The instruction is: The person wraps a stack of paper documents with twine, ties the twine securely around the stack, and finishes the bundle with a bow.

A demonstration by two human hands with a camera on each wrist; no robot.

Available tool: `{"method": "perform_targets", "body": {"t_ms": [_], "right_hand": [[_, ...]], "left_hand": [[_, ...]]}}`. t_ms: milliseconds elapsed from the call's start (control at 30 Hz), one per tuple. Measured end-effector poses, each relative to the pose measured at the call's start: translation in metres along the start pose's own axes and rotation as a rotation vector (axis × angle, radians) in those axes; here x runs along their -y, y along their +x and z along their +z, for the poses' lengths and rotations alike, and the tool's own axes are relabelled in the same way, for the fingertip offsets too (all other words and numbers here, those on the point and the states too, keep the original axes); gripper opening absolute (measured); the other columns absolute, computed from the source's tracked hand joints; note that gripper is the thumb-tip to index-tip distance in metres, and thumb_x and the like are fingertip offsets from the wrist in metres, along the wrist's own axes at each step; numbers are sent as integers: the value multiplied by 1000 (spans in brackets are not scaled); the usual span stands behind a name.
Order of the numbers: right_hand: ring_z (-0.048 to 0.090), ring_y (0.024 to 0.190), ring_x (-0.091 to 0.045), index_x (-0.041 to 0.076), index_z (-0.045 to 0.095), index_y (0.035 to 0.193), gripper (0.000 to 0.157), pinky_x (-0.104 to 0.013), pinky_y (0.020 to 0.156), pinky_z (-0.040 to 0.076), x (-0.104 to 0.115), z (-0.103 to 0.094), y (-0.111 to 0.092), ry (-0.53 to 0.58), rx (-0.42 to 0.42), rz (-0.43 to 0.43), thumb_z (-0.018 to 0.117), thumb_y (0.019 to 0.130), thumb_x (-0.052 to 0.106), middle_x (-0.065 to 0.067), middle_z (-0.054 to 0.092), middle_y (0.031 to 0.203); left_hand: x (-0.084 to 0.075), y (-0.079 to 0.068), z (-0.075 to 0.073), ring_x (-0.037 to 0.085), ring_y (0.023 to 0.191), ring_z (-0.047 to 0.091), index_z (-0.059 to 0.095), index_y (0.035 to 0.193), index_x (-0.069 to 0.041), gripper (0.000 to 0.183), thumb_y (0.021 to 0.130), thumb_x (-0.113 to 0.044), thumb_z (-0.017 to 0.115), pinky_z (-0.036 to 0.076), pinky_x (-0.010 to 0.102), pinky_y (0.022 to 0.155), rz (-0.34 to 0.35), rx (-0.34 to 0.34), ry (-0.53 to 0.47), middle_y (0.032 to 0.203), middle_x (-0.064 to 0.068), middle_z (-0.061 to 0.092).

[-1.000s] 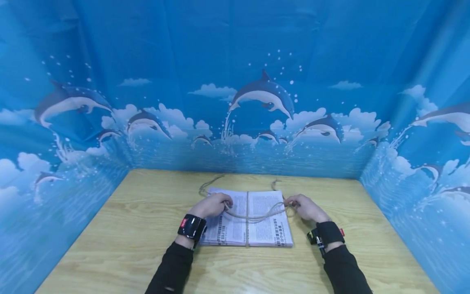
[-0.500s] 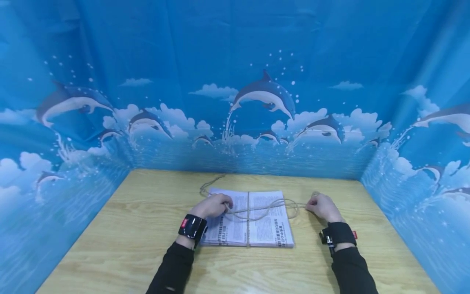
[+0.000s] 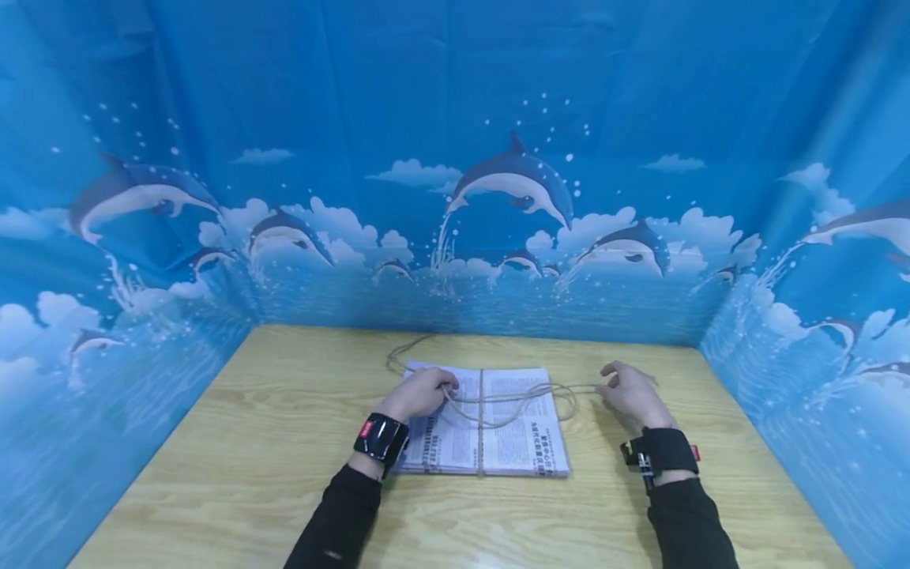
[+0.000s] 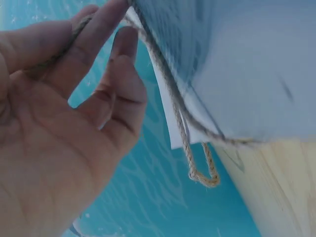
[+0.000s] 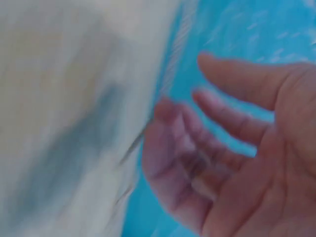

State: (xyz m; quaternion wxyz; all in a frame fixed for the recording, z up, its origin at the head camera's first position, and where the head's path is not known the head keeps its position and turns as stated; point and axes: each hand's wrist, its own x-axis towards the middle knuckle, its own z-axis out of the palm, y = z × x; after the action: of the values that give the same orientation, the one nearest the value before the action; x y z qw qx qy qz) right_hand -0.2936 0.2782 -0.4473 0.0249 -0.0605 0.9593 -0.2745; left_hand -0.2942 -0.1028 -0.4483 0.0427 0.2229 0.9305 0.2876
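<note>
- Left side of the frame: wood-grain tabletop (image 3: 206, 450), with dolphin-print drape (image 3: 142, 237) behind.
- Left of centre, over the upper-left part of the newspaper stack (image 3: 515, 446): left hand (image 3: 423, 393), with fingers bent and jute rope (image 3: 481, 438) pinched against the thumb. Likely to let slack into the crossing strands if that pinch eases too soon.
- Centre of the frame, flat on the tabletop: newspaper stack, with one strand down the middle and looser strands across. Liable to skew or crease under a hard one-sided pull; cannot tell whether pressed down by the left hand.
- Just right of centre, past the stack's right edge: slack bend of the same rope. Apt to snag or twist if drawn tight unguided.
- Right of centre, apart from the stack: right hand (image 3: 635, 397), with fingers loosely bent, thumb parted, rope reaching the fingertips. Blurred in the wrist view; cannot tell whether gripped. Possible slip of the rope from too light a touch.
</note>
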Motion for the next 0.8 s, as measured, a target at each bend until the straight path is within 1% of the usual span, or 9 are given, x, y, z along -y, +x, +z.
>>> {"method": "perform_targets", "body": {"t_ms": [100, 200, 267, 333, 433, 500, 600, 700, 800], "right_hand": [[64, 84, -25, -4, 65, 111, 24, -38, 72, 53, 24, 8, 0, 68, 116, -135, 64, 92, 11, -15, 68, 98], [62, 80, -17, 2, 71, 101, 14, -30, 70, 52, 49, 21, -1, 81, 253, -278, 67, 90, 8, -8, 70, 96], [61, 79, -14, 3, 73, 98, 12, -27, 70, 51, 62, 31, -2, 52, 300, -366, 68, 88, 5, -6, 69, 95], [60, 82, -14, 4, 74, 97, 13, -26, 74, 51, 72, 39, -3, 6, 300, -419, 68, 85, 2, -5, 68, 95], [62, 89, -17, 6, 74, 102, 20, -31, 81, 52, 81, 46, -5, -58, 260, -440, 69, 83, -1, -6, 69, 100], [61, 89, -17, 7, 74, 107, 26, -31, 80, 52, 84, 48, -6, -79, 254, -433, 69, 83, -1, -7, 69, 104], [56, 76, -10, 5, 69, 118, 34, -25, 70, 49, 85, 51, -7, -90, 274, -462, 65, 85, -1, -9, 68, 106], [45, 60, -7, 0, 62, 128, 39, -22, 59, 43, 85, 53, -6, -79, 323, -495, 61, 89, -2, -13, 65, 100], [52, 67, -11, 0, 55, 136, 43, -26, 68, 47, 86, 55, -4, -96, 360, -500, 58, 93, 1, -17, 64, 113]], "left_hand": [[-4, 5, 5, 24, 109, 65, 68, 116, -3, 29, 98, -5, 45, 49, 42, 95, -1, 18, -2, 107, 7, 72], [-6, 10, 9, 22, 107, 65, 66, 118, -3, 29, 98, -5, 45, 49, 41, 96, -14, 35, -38, 104, 4, 72], [-7, 14, 11, 22, 104, 65, 67, 113, -2, 26, 96, -5, 48, 50, 40, 94, -29, 32, -72, 101, 4, 71], [-9, 17, 11, 21, 97, 64, 69, 104, -4, 19, 94, -5, 54, 51, 38, 90, -46, 13, -94, 97, 5, 70], [-10, 22, 10, 18, 82, 61, 71, 89, -7, 11, 87, -3, 61, 51, 33, 75, -83, -13, -116, 89, 5, 68], [-10, 24, 10, 15, 75, 59, 72, 83, -7, 10, 83, -2, 64, 49, 28, 68, -108, -26, -128, 85, 4, 68], [-9, 26, 11, 14, 67, 56, 75, 80, -5, 12, 77, 1, 66, 45, 23, 60, -137, -33, -143, 80, 4, 69], [-8, 27, 13, 13, 64, 54, 77, 80, -4, 13, 74, 2, 66, 42, 22, 56, -153, -21, -141, 79, 4, 71], [-9, 28, 16, 12, 64, 52, 78, 80, -4, 18, 73, 5, 65, 38, 20, 54, -123, 13, -126, 82, 5, 72]]}}
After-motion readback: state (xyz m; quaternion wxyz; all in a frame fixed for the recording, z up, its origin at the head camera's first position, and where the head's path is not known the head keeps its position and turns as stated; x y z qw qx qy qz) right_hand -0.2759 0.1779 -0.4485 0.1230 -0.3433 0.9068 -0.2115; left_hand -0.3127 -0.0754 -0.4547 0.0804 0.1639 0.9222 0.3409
